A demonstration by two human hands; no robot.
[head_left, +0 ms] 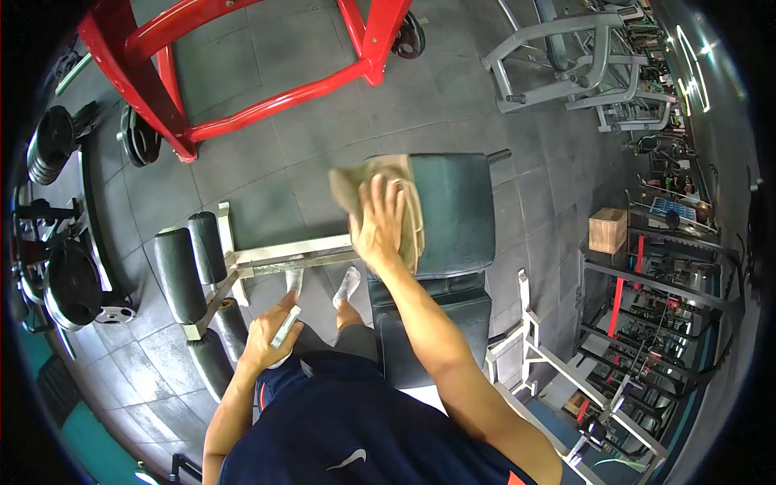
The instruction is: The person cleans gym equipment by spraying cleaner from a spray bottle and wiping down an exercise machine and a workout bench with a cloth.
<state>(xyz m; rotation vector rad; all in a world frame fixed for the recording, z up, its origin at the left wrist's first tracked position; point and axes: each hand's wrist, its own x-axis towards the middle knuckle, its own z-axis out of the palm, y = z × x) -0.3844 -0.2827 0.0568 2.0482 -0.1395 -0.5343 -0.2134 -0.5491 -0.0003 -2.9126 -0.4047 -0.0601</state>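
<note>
My right hand (380, 225) lies flat on a folded brown cloth (414, 214), its fingers stretched out and slightly apart. The cloth covers the left part of a dark green bench pad (457, 210), and its far left corner is blurred. A second dark pad (432, 335) joins this one on the near side. At the left, my left hand (271, 335) is closed around what looks like a white spray bottle (285, 327), held above the floor by my leg. My fingers hide much of the bottle.
Left of the pad runs the bench's cream frame (291, 255) with black foam rollers (179, 275). A red machine frame (283, 105) stands ahead. Weight plates (73, 279) are at far left. On the right are a grey machine (558, 65), a wooden box (607, 230) and racks.
</note>
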